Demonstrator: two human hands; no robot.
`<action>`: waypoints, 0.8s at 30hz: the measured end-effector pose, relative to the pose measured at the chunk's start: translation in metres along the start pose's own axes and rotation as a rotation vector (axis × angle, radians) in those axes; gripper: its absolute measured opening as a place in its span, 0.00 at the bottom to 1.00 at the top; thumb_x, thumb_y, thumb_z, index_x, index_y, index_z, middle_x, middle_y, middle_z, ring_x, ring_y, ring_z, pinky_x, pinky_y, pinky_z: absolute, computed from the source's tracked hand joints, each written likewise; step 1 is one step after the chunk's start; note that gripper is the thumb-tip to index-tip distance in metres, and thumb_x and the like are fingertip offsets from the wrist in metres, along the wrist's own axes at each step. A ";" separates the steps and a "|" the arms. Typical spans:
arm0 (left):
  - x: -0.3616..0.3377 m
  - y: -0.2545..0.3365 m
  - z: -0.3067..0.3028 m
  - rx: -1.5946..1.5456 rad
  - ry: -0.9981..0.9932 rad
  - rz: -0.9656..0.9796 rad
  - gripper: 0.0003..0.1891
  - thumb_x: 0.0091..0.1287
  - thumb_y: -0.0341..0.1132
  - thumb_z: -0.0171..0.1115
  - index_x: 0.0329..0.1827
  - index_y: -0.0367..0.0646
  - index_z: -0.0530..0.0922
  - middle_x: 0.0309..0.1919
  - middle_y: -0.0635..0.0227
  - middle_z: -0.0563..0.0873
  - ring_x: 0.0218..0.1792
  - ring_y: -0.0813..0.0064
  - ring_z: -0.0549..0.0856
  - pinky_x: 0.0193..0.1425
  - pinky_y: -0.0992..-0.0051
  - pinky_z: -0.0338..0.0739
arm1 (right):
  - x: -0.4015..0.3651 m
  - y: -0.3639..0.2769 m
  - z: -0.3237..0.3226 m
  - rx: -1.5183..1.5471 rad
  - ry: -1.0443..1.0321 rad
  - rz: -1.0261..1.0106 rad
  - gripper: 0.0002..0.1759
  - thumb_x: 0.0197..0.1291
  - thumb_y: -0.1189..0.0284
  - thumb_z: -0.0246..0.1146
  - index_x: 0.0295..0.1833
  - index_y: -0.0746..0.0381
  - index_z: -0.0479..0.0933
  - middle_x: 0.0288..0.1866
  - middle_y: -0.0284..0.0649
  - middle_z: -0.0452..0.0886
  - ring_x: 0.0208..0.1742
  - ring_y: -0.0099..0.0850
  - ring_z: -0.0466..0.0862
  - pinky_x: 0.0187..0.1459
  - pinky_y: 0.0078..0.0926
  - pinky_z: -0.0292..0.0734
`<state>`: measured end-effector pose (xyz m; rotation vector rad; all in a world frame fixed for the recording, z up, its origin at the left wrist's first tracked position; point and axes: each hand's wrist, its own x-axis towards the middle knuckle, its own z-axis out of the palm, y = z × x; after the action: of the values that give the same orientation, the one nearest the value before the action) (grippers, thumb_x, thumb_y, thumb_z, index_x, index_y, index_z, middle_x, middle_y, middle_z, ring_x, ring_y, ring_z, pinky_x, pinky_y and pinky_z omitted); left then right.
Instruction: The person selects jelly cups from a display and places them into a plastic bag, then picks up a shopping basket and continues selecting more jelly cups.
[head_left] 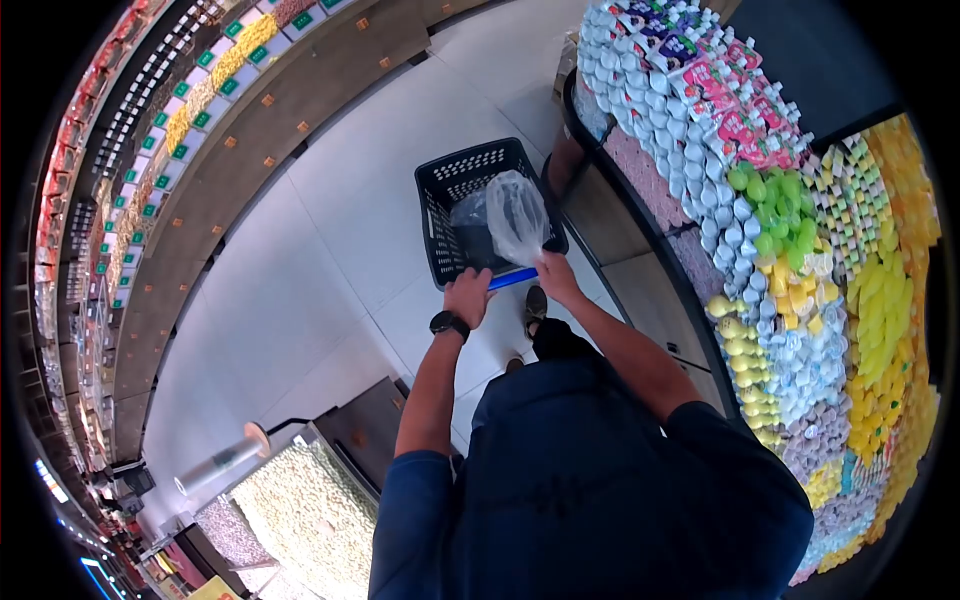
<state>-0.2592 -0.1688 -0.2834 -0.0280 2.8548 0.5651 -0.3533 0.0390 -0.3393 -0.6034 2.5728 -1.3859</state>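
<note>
In front of my body is a black shopping basket [432, 235] with perforated sides and a blue handle [513, 278] along its near edge. My left hand [468, 296], a dark watch on its wrist, is closed over the near left corner of the basket, at the handle's left end. At the handle's right end, my right hand [556, 274] is closed on the gathered end of a clear plastic bag [518, 212]. The bag hangs puffed out over the basket. Inside the basket lies more crumpled clear plastic [469, 210].
On the right stands a display counter [640, 285] heaped with colourful packets [735, 110] and green pouches [775, 210]. A long curved shelf [205, 190] of bulk goods runs along the left. Near the lower left are a plastic bag roll [222, 464] and a bin of pale pieces [305, 515].
</note>
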 end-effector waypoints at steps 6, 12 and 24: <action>0.059 -0.026 -0.040 0.058 -0.057 -0.060 0.16 0.67 0.44 0.64 0.54 0.51 0.74 0.49 0.62 0.78 0.54 0.56 0.79 0.55 0.49 0.74 | 0.057 0.010 -0.007 0.128 -0.030 0.171 0.18 0.72 0.62 0.53 0.51 0.66 0.78 0.44 0.51 0.83 0.48 0.46 0.83 0.50 0.38 0.74; 0.124 -0.062 -0.072 0.089 -0.096 -0.008 0.16 0.66 0.43 0.65 0.53 0.52 0.75 0.48 0.64 0.79 0.54 0.59 0.80 0.57 0.52 0.74 | 0.053 0.019 -0.047 0.116 0.142 0.344 0.18 0.71 0.62 0.52 0.52 0.66 0.78 0.45 0.56 0.82 0.50 0.54 0.82 0.50 0.44 0.76; 0.247 -0.169 -0.150 0.265 -0.285 0.263 0.15 0.61 0.38 0.70 0.50 0.52 0.79 0.46 0.65 0.78 0.52 0.61 0.80 0.51 0.53 0.76 | -0.084 0.155 -0.073 0.015 0.192 0.985 0.21 0.73 0.57 0.50 0.51 0.65 0.78 0.30 0.41 0.84 0.28 0.28 0.82 0.30 0.30 0.76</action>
<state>-0.5222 -0.3756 -0.2686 0.4411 2.6413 0.2103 -0.3428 0.2058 -0.4310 0.7569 2.3705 -1.0940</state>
